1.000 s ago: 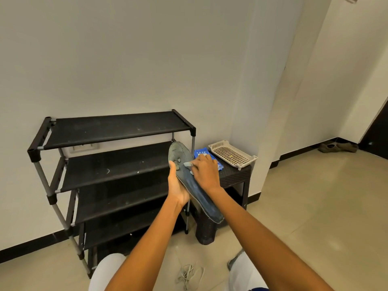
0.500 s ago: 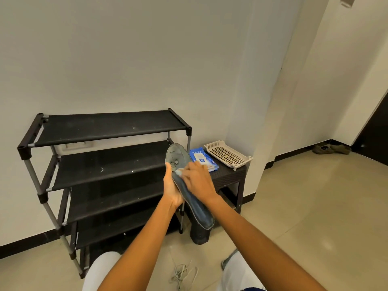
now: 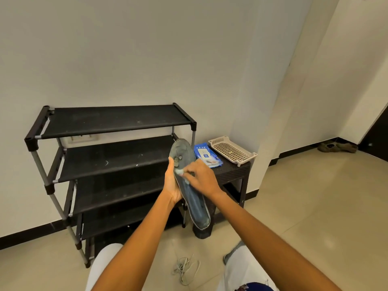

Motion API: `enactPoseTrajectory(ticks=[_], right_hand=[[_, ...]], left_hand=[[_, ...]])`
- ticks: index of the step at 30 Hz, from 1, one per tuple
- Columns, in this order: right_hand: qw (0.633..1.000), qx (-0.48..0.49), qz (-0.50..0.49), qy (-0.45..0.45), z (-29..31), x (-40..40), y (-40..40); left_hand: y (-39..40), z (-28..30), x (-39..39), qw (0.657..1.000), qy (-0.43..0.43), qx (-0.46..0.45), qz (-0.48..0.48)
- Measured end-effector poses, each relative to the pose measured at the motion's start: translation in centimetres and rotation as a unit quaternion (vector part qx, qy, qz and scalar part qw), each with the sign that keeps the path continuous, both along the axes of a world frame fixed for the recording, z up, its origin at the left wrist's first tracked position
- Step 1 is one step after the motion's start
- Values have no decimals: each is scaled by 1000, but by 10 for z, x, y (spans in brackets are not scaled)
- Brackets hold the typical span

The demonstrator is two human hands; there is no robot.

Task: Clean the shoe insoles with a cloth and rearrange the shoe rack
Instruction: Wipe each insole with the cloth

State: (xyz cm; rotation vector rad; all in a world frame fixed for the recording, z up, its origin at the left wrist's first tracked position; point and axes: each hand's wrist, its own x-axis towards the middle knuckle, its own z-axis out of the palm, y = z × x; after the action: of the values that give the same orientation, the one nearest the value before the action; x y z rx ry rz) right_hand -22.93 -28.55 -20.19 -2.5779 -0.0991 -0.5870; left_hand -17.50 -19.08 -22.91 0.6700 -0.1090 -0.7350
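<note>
I see one insole gripped in my left hand, tilted upright, while my right hand pinches one cloth against its face beside one shoe rack

A home entryway: a black tiered shoe rack against a plain wall, tiled floor, shoes by the doorway.

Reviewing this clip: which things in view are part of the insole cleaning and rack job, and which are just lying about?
In the job:
- insole, held by the left hand
- cloth, pressed on it by the right hand
- shoe rack

Lying about:
- wipes pack
- plastic tray
- stool
- laces
- shoes
</note>
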Motion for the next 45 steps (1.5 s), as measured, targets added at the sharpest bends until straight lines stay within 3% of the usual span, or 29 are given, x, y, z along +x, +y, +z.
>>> enactPoseTrajectory(ticks=[3,6,8,16,18,20,23,26,29,31,35,41,45], right_hand=[[996,-15,56,61,10,4,-8],[994,39,-90,-43,25,20,-19],[986,17,-153,-62,30,31,-23],[985,-133,86,-72,-21,6,8],[978,-195,76,-21,-16,9,-4],[973,-231,5,25,-5,18,-17],[976,-198,-59,72,6,25,-19],[987,-146,30,57,-3,11,-8],[973,-198,110,53,-18,-6,-7],[970,-228,63,62,-15,-2,-14],[977,-189,-48,81,4,11,-16],[990,-46,120,49,-19,-9,13],[982,-172,70,28,-8,11,-4]], left_hand=[[4,-6,-1,1000,0,-10,-14],[1,-5,-4,999,8,-29,-27],[0,-1,-5,999,10,-29,-19],[13,-6,18,999,-13,-15,45],[12,-6,17,999,-15,2,44],[7,-2,10,999,-18,3,27],[1,6,4,1000,-21,-5,21],[7,7,11,999,-26,2,40],[12,0,16,998,-9,9,65],[8,-5,12,999,-11,13,44],[-2,0,-2,999,-26,-5,46],[12,-5,10,997,-24,-2,74],[8,-3,3,998,-23,-3,57]])
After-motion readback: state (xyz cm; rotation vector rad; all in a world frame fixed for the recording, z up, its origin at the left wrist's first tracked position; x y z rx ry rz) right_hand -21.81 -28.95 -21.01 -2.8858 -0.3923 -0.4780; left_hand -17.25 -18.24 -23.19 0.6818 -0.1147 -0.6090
